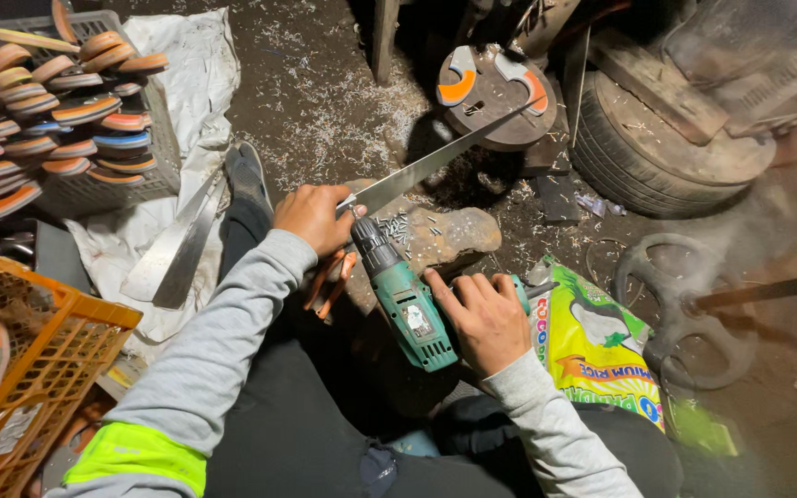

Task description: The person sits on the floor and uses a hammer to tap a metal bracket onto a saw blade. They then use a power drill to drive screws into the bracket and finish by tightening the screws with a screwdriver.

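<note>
At the frame's centre the left hand (311, 218) grips the near end of a long steel blade (431, 161) running toward the upper right (over a stone block (445, 235)), while the right hand (483, 318) holds a green drill (403, 295) whose bit meets the blade just beside the left fingers.

The dirt floor (325, 83) is strewn with metal shavings (334, 129). A flat stone (445, 235), a worn tyre (657, 152), a white sheet (186, 74), a yellow-green sack (592, 346) and an orange crate (39, 369) lie on it.
</note>
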